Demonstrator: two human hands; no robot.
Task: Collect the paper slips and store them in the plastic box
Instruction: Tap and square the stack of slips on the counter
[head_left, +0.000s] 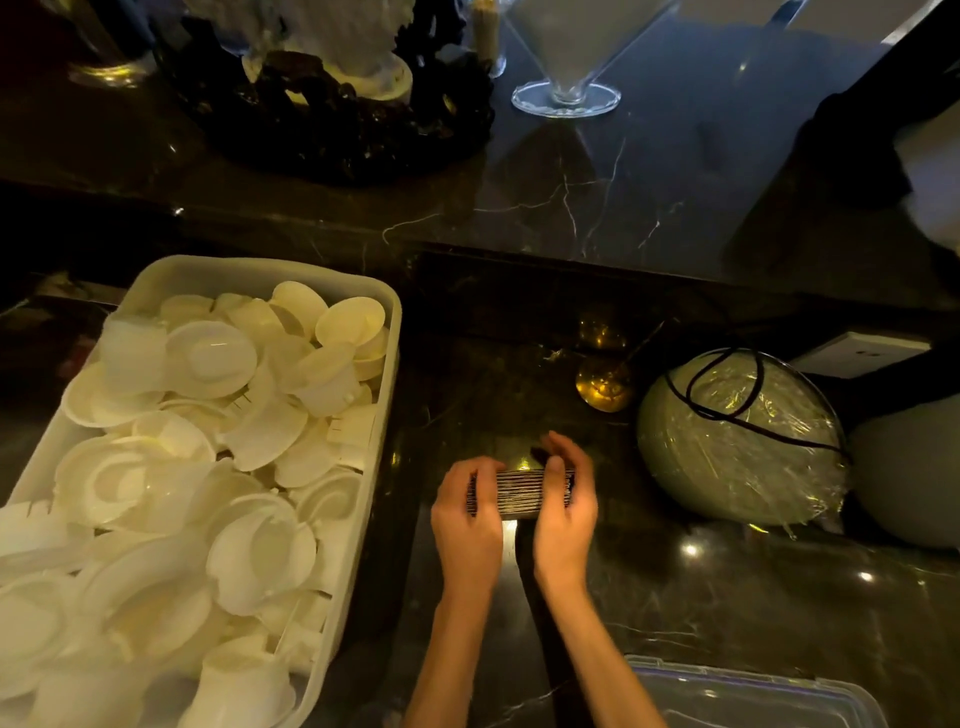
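A thick stack of dark paper slips (521, 493), seen edge-on as thin pale lines, stands on the dark marble counter in the middle of the view. My left hand (467, 525) presses its left end and my right hand (566, 499) presses its right end, so the stack is squeezed between both palms. A clear plastic box (748, 693) with a bluish rim lies at the bottom right, close to my right forearm; only its upper part shows.
A large white bin (387, 332) heaped with white plastic lids and cups fills the left. A round bundle in cling film with a black cord (743, 441) sits to the right, a small brass bowl (602, 384) behind. A glass vase (566, 93) and dark ornament (332, 119) stand on the raised ledge.
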